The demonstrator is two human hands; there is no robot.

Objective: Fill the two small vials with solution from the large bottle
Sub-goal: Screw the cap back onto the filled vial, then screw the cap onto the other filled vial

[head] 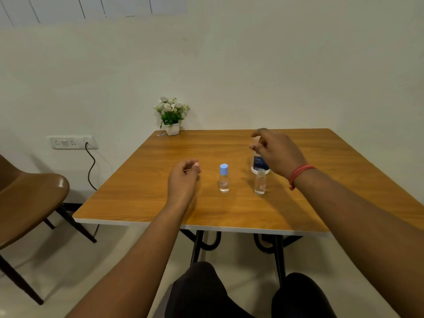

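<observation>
You are seated at a square wooden bench (142,198) with a pale edge, set against a plain wall, and both your bare forearms reach out over it.

Your left hand (183,180) hovers over the middle of the bench, toward its left side. Its fingers are curled, and the thumb and fingertips seem to pinch something thin and pale; it is too small to say what it is.

Your right hand (275,152) is raised over the right half of the bench, with a red thread bracelet (298,174) on the wrist. Its fingers are loosely curved and spread, close around the top of the large bottle (258,164). You cannot tell from here whether they touch it. The bottle is white with a dark blue label, it stands upright, and the hand hides its upper part.

Two small clear vials stand upright near the centre of the bench. The capped vial (224,179), with a light blue cap, stands between your two hands. The open vial (260,182), with no cap, stands to its right, just in front of the large bottle and under your right wrist. How much liquid either one holds is unclear.

At the far left corner of the bench stands a small white pot of white flowers (171,115). A brown chair (29,198) stands on the floor off the left edge, below a wall socket (72,142) with a black cord
</observation>
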